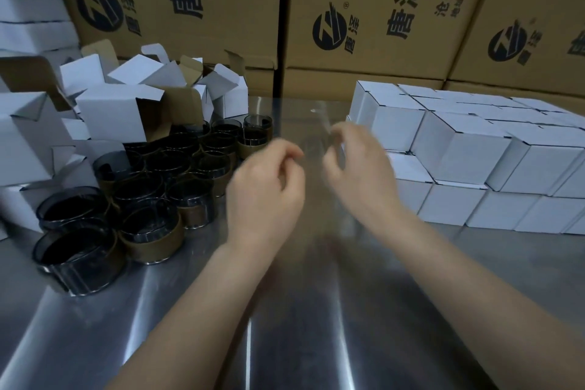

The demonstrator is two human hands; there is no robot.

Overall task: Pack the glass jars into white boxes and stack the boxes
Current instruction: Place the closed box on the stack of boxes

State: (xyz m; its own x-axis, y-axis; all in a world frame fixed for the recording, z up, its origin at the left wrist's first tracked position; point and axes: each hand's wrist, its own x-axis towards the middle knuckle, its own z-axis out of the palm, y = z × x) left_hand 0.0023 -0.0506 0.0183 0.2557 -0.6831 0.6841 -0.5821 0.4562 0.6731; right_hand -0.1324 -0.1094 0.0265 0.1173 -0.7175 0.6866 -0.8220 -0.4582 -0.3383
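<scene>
Several dark glass jars (pixel 152 180) with brown paper bands stand clustered on the left of the steel table (pixel 285 326). Behind them lies a heap of open white boxes (pixel 110 111). Closed white boxes (pixel 474 149) are stacked in two layers at the right. My left hand (pixel 266 190) and my right hand (pixel 357 168) hover over the middle of the table, both blurred, with the fingers pinched. A faint see-through plastic sheet (pixel 313 199) hangs between them, and each hand pinches one side of it. Neither hand touches a jar or a box.
Large brown printed cartons (pixel 364 9) form a wall along the back of the table. More white boxes (pixel 28 9) are piled at the far left. The jar nearest me (pixel 76 260) stands close to the table's left front.
</scene>
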